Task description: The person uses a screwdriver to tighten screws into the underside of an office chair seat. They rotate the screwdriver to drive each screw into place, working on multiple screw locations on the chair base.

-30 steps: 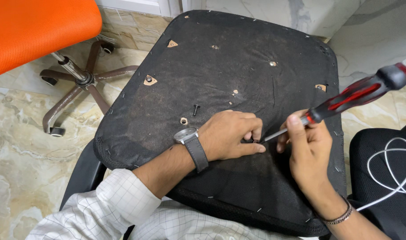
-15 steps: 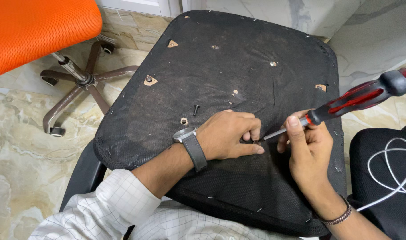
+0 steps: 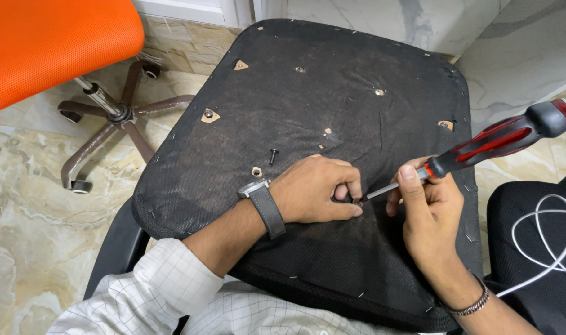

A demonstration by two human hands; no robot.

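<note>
The single head camera looks steeply down, close over the upturned chair seat (image 3: 307, 124).

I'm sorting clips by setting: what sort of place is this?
Probably an indoor office or home room used for chair repair: polished marble floor, orange mesh swivel chair, upturned black fabric seat base worked with a red-black screwdriver.

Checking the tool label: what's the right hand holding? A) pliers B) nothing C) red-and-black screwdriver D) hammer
C: the right hand grips a red-and-black screwdriver, its tip meeting the left hand on the black seat underside.
</note>
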